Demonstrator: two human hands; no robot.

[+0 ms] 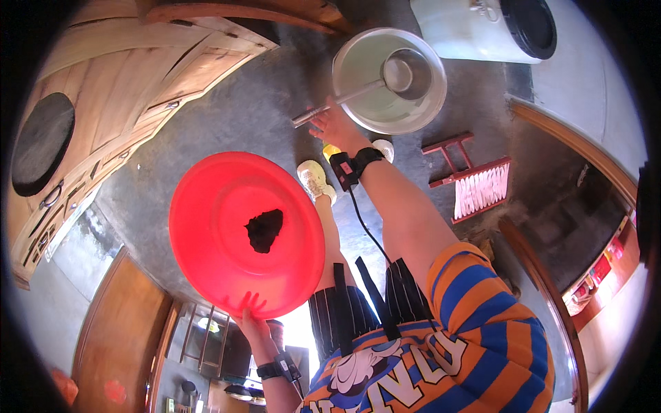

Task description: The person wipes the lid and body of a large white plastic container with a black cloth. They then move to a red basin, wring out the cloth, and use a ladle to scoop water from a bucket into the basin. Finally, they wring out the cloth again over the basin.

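Note:
My left hand [253, 315] grips the near rim of a red plastic basin [201, 206], its fingers showing through the wall. A dark, irregular wad [265, 231] lies on the basin's bottom; its material cannot be made out. My right hand [335, 126] reaches forward and loosely holds the end of a long-handled metal ladle [356, 93], fingers partly spread. The ladle's cup [405, 75] is inside a round metal pot [338, 72] that holds pale, cloudy-looking liquid. The handle crosses the pot's near left rim. Both wrists wear black straps with small cabled boxes.
A small red-framed stool with a white woven seat [481, 190] lies right of my feet. A white barrel with a black lid [459, 31] is beyond the pot. Wooden cabinets [155, 77] line the left, with a dark round lid [44, 144]. Doorways open at both sides.

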